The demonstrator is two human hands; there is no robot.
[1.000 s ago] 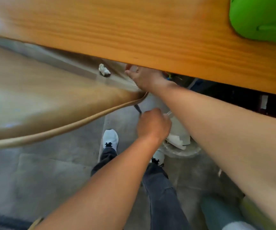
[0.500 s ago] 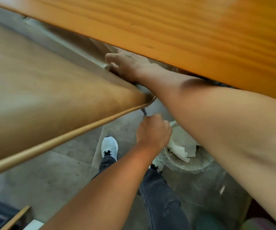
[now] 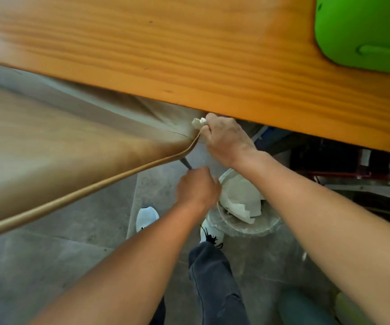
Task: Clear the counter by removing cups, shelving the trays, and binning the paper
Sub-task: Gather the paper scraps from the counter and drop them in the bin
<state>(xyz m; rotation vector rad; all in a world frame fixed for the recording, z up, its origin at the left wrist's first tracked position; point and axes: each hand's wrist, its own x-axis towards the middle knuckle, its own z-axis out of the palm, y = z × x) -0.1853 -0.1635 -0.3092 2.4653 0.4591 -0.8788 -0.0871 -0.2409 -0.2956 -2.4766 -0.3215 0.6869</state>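
A small crumpled white paper point(image 3: 197, 123) is pinched in the fingertips of my right hand point(image 3: 227, 140), just under the edge of the orange wooden counter point(image 3: 189, 55). The paper is beside the rounded corner of a large tan tray point(image 3: 60, 146) that fills the left of the view. My left hand point(image 3: 197, 188) is a fist below that corner, closed around a thin dark piece point(image 3: 185, 163) that points up at the tray's rim. A round pale bin point(image 3: 257, 227) stands on the floor under my hands, with white paper point(image 3: 238, 200) in it.
A bright green device point(image 3: 363, 29) lies on the counter at top right. Dark shelving with red items point(image 3: 365, 167) sits under the counter on the right. My legs and white shoes point(image 3: 147, 218) stand on the grey floor next to the bin.
My right hand reached to the paper lying by the tray's far edge, closed on it, and drew it back to the tray's corner. My left fist stayed below the corner.
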